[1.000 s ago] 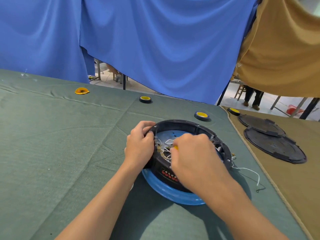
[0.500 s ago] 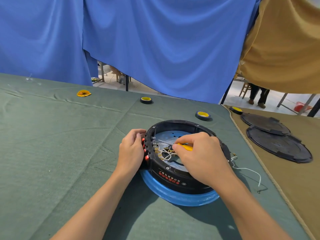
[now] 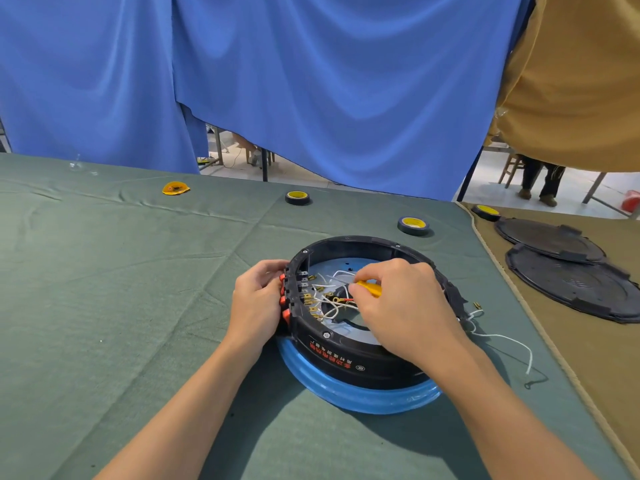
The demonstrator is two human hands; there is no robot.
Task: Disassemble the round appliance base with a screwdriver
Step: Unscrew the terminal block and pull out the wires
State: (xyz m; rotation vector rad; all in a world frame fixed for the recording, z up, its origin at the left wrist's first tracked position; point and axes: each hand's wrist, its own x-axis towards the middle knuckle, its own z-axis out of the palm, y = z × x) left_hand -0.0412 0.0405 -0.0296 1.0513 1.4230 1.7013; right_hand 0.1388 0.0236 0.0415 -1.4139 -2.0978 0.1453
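- Left hand (image 3: 258, 299) clasped the base (image 3: 349, 358) rim, likely steadying it
- Right hand (image 3: 403, 306) pinched the screwdriver (image 3: 370, 287), tip down among the wires (image 3: 332, 303)

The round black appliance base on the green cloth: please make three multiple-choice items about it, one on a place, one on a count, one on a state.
1. Where is the left hand?
A. on the red buttons at the side of the round black appliance base
B. flat on the green cloth
C. on a tape roll

2. How many black-and-yellow tape rolls lie on the green cloth?
A. one
B. two
C. five

3. What does the right hand hold?
A. nothing
B. a white wire
C. the yellow-handled screwdriver

Key: A, its fingers touch the buttons; B, two rolls show there; C, the fingers close on the handle.
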